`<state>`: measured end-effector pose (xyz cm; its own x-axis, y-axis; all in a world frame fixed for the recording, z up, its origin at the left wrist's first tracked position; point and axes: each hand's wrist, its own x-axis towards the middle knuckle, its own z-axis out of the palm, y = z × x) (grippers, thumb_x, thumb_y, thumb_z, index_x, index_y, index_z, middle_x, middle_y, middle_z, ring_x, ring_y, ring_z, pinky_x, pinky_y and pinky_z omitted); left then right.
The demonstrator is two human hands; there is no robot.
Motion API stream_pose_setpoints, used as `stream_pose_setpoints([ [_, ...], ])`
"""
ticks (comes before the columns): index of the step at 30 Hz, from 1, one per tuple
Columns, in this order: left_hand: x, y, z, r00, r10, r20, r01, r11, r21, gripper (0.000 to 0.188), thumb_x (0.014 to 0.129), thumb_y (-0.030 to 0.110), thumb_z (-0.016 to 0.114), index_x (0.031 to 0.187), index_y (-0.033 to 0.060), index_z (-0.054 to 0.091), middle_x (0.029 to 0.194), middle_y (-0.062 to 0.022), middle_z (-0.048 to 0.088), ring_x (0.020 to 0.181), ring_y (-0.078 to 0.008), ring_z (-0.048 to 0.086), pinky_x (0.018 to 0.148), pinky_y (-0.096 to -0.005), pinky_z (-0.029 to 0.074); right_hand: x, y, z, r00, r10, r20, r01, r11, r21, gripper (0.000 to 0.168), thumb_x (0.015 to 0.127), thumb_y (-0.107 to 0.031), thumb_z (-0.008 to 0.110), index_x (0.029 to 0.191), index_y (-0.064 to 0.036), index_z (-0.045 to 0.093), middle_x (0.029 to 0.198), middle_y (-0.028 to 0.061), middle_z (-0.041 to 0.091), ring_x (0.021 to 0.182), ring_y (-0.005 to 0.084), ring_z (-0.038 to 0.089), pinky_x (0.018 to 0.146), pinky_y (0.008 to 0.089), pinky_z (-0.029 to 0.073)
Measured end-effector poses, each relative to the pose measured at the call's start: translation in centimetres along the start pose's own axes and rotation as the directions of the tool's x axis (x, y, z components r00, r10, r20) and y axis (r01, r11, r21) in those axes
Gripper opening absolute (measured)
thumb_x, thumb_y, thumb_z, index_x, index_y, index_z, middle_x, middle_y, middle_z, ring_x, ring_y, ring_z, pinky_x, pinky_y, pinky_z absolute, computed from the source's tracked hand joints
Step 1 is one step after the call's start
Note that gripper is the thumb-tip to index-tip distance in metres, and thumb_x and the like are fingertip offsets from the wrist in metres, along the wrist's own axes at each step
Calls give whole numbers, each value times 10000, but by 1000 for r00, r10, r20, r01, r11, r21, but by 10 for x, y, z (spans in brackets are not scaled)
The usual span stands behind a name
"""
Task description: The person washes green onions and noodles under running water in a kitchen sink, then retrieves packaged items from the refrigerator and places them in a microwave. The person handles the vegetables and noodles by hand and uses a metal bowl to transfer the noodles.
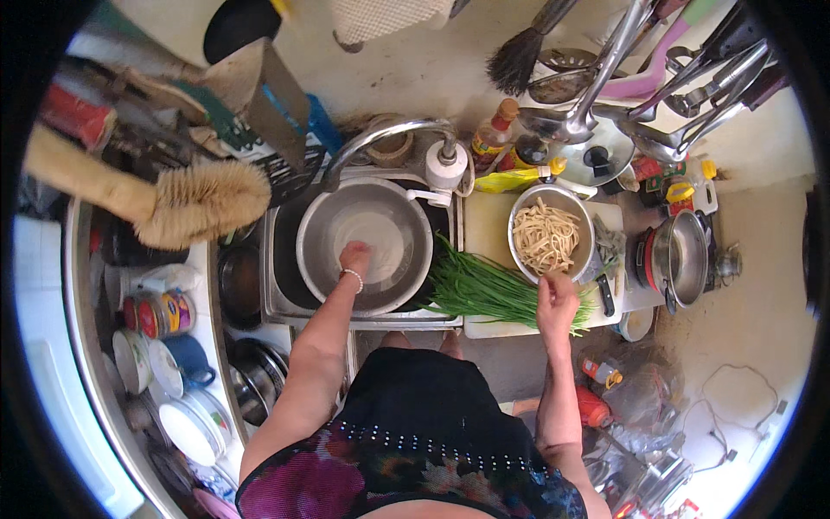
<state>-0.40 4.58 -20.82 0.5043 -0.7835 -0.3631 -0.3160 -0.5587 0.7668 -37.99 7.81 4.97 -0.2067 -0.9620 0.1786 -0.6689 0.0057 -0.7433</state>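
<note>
My left hand (355,256) reaches into a large metal basin (415,285) that sits in the sink. Cloudy water (382,227) seems to lie in the basin, and my fingers are blurred there. Just at the near rim of a smaller steel bowl (585,224) is my right hand (557,301), its fingers bent; whether it grips the rim is unclear. Pale strips (543,235), like noodles or tofu skin, fill that bowl. A bunch of garlic chives (489,282) lies across the white cutting board (493,224), partly beneath my right hand, its left end over the sink edge.
A curved faucet (389,133) with a white filter head hangs over the basin. Right of the chives lies a black-handled knife (605,295). A steel pot (686,259) stands farther right. Bottles (491,139) line the wall; ladles (574,120) and a brush (204,204) hang overhead.
</note>
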Motion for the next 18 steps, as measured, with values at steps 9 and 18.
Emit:
stream_pose_setpoints([
  [9, -5, 22, 49, 921, 373, 112, -373, 759, 534, 147, 641, 112, 589, 714, -4, 538, 733, -216, 563, 723, -385, 545, 693, -441, 442, -68, -19, -3, 993, 97, 63, -94, 994, -55, 142, 734, -34, 581, 864, 17, 557, 820, 172, 552, 640, 293, 552, 566, 351, 462],
  [18, -32, 82, 10, 765, -201, 612, 531, 735, -422, 58, 765, -4, 538, 757, 51, 525, 684, -43, 529, 585, -144, 544, 523, -258, 471, -94, -5, -11, 988, 149, 45, -151, 986, 65, 138, 735, -84, 591, 825, 21, 594, 794, 168, 578, 650, 283, 577, 584, 336, 479],
])
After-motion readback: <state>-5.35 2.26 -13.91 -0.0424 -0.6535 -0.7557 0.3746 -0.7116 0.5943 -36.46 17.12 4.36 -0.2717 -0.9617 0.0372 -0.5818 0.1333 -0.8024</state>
